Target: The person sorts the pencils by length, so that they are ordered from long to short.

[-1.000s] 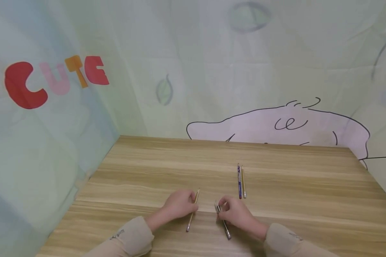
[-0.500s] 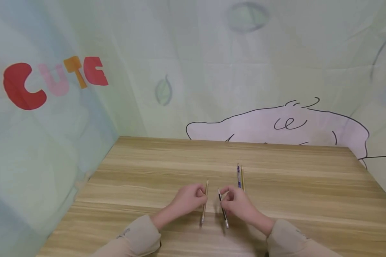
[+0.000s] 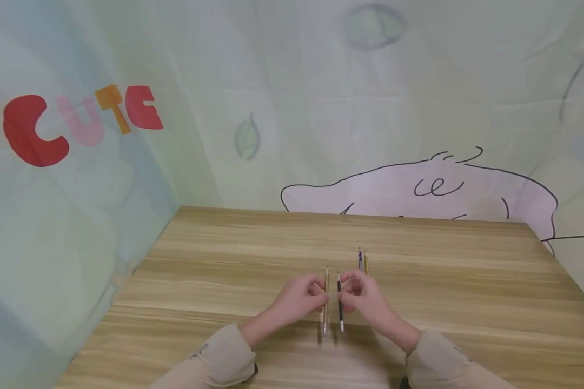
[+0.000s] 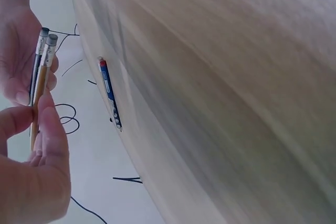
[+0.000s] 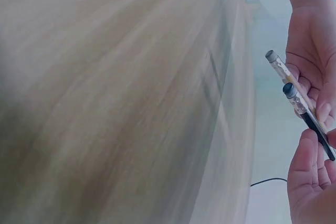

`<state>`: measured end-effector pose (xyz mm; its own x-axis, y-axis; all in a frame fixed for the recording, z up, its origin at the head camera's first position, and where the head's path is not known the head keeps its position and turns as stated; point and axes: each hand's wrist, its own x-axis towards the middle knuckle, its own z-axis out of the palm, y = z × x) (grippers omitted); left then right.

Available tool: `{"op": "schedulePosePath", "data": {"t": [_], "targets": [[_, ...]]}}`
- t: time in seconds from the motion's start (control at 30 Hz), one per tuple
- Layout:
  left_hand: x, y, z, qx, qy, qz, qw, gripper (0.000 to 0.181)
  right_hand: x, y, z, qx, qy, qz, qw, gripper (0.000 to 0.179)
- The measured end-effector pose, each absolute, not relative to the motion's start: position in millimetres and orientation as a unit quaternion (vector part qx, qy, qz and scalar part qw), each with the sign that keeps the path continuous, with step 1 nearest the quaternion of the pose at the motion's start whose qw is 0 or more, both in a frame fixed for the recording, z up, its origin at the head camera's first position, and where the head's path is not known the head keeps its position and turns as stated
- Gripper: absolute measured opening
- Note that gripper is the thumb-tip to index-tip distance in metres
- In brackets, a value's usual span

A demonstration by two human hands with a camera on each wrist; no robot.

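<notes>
Between thumb and fingertips my left hand [image 3: 302,297] pinches a yellowish pencil [image 3: 326,308], its eraser end toward me. My right hand [image 3: 367,297] pinches a black pencil [image 3: 340,310] the same way. Both pencils are held above the table, nearly parallel with a small gap between them, points facing away. In the left wrist view the yellowish pencil [image 4: 44,66] overlaps the black one, with their eraser ends side by side. The right wrist view shows the black pencil [image 5: 310,121] in front, its metal ferrule and dark eraser in sight.
Beyond my right hand, a blue patterned pencil [image 3: 360,258] and another yellow pencil [image 3: 366,263] lie side by side on the wooden table [image 3: 224,254]; my hand hides their near ends. A printed cloth backdrop [image 3: 214,108] stands behind and along the left of the table.
Both hands have risen off the table with their pencils and come closer together, left hand moving right and away from me. The pencils have turned from slanted to nearly parallel.
</notes>
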<state>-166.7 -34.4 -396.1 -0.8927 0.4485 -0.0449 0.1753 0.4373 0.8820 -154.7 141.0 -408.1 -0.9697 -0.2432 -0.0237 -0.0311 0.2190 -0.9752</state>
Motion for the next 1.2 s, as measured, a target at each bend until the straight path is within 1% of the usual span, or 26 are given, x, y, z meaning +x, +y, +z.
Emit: {"op": "schedulePosePath", "data": {"t": [0.23,0.47,0.8,1.0,1.2], "targets": [[-167,-30,-398,0.181,0.824,0.519,0.140,0.017,-155,142,-415,-0.091,0.767,-0.629,0.087,0.033],[-168,-26,-405,0.176,0.817,0.527,0.155,0.015,-154,144,-420,-0.097,0.757,-0.640,0.091,0.031],[-170,-19,-411,0.187,0.810,0.531,0.163,0.017,-153,151,-427,-0.104,0.753,-0.642,0.098,0.029],[-172,-7,-413,0.185,0.807,0.533,0.171,0.018,-151,162,-427,-0.097,0.767,-0.627,0.093,0.030],[-178,9,-413,0.169,0.809,0.532,0.183,0.018,-150,175,-429,-0.070,0.772,-0.625,0.095,0.031]]}}
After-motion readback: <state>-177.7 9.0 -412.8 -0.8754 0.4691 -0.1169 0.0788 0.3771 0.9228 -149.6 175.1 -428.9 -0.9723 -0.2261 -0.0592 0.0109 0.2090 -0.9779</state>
